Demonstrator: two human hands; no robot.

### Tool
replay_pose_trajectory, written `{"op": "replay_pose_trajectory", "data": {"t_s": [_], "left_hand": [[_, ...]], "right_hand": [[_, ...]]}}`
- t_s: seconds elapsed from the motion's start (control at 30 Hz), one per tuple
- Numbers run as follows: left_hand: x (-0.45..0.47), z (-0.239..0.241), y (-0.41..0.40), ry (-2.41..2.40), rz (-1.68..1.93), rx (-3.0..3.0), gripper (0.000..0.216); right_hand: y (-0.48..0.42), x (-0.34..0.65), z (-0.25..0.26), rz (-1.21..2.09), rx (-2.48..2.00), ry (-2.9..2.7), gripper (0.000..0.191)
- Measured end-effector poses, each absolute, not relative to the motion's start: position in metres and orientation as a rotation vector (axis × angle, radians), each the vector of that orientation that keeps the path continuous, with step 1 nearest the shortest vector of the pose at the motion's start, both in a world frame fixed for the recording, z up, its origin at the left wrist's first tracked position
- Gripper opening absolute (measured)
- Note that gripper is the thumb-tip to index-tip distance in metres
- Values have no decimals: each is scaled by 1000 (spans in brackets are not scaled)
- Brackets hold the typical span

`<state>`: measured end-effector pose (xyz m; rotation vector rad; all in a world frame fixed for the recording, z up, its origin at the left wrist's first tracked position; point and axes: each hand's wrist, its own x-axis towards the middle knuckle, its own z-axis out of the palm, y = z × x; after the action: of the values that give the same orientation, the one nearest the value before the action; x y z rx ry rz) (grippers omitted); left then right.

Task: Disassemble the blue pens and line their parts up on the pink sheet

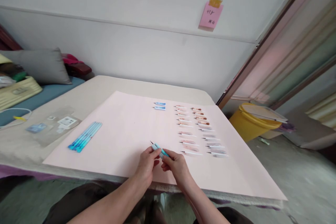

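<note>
Your left hand (147,162) and right hand (174,161) meet low in the centre of the frame. Left: thumb and fingers pinched together on the light-blue pen (160,148), toward its dark-tipped end. Right: pinching the same item at the lower end. The tip points to the upper left. Fingers cover much of the piece; it may be two parts side by side, but the view is too small to confirm. Gripping from both ends probably steadies so slim an object.

Pink sheet (126,129) lies beneath; its plain tone presumably makes the small parts easy to see. Bundle of blue pens (85,136) at left, side by side, probably so each lifts singly. Blue pens (159,108) at upper centre; pink-and-white pens (187,133) and brown-ended pens (202,123) in columns right of centre, grey-toned pens (215,144) below the latter. Layout looks sorted by colour.

Nearest obstacle: the lowest pink-and-white pen, just beside your right hand. Clear plastic packaging (54,129) sits off the sheet, far left. Yellow bin (243,126) stands at right, pink note (211,15) on the wall at upper right.
</note>
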<state>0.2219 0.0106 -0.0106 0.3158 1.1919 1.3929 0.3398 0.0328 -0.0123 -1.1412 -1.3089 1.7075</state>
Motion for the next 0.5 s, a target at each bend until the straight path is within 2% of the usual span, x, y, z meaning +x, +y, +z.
{"op": "replay_pose_trajectory", "data": {"t_s": [0.5], "left_hand": [[168, 6, 35, 1200, 962, 718, 21]], "right_hand": [[46, 358, 7, 1870, -1159, -1389, 27]]}}
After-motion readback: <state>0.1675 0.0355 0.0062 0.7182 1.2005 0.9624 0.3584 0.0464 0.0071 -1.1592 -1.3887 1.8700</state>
